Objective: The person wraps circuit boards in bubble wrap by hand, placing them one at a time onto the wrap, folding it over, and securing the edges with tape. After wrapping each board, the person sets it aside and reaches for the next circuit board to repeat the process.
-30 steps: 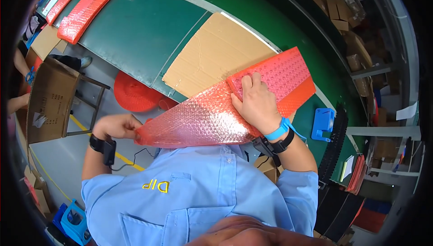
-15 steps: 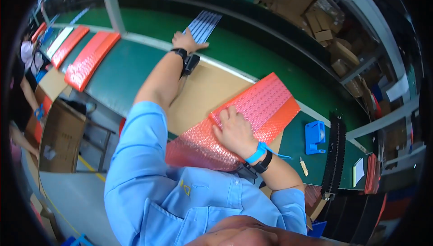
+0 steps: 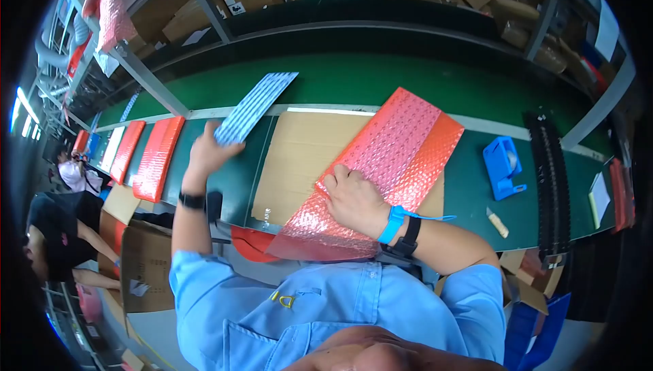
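My left hand (image 3: 210,153) grips the near end of a flat blue-and-white striped panel (image 3: 257,107), raised over the bench beside the conveyor. My right hand (image 3: 354,201) rests on a red bubble-wrap bag (image 3: 435,160), its fingers curled at the bag's edge. Inside the bag, a flat stack with rows of dark marks (image 3: 396,133) shows pink through the film. The bag's loose end (image 3: 309,231) hangs toward my body. Beneath it lies a brown cardboard sheet (image 3: 296,160) on the bench.
A blue tape dispenser (image 3: 502,167), a small knife (image 3: 497,223) and a black ribbed strip (image 3: 549,180) lie to the right. More red bubble-wrap packs (image 3: 160,157) sit at left. A green conveyor (image 3: 354,85) runs behind. A co-worker (image 3: 58,235) is beside an open carton (image 3: 145,262).
My left hand has picked the striped panel off the green conveyor and brought it back toward the left bench. My right hand stays on the bubble-wrap bag. The view has swung left.
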`<action>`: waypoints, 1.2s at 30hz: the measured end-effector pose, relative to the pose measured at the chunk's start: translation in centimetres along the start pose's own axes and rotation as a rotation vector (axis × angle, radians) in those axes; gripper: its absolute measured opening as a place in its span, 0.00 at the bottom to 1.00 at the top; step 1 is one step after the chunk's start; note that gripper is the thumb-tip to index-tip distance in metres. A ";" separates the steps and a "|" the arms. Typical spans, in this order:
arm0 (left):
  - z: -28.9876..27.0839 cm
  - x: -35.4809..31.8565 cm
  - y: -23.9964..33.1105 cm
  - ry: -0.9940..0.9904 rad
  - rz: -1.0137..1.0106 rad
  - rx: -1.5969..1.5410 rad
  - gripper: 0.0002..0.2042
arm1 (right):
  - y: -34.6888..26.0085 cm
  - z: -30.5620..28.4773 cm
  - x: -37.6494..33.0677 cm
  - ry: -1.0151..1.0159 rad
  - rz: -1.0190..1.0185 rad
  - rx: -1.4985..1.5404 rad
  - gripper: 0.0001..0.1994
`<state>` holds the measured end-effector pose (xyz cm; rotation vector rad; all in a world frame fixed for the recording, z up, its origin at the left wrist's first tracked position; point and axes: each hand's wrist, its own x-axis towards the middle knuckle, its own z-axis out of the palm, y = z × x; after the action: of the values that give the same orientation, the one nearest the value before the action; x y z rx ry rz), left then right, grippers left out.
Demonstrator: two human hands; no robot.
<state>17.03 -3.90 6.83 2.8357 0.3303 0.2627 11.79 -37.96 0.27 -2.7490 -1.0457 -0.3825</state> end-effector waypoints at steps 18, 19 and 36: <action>6.3 -13.8 10.5 0.110 0.494 -0.564 0.18 | 17.1 -3.5 8.9 0.049 0.630 -0.038 0.25; 7.7 -13.3 11.1 0.081 0.469 -0.532 0.18 | 19.1 -2.9 9.0 0.053 0.634 -0.056 0.25; 9.2 -14.8 9.0 -0.442 0.329 -1.187 0.18 | 12.8 -17.4 0.2 0.577 0.459 0.555 0.21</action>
<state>6.56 -18.31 -1.48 1.6702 -0.3119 -0.1026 17.48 -51.60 15.93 -2.0879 -0.2970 -0.6393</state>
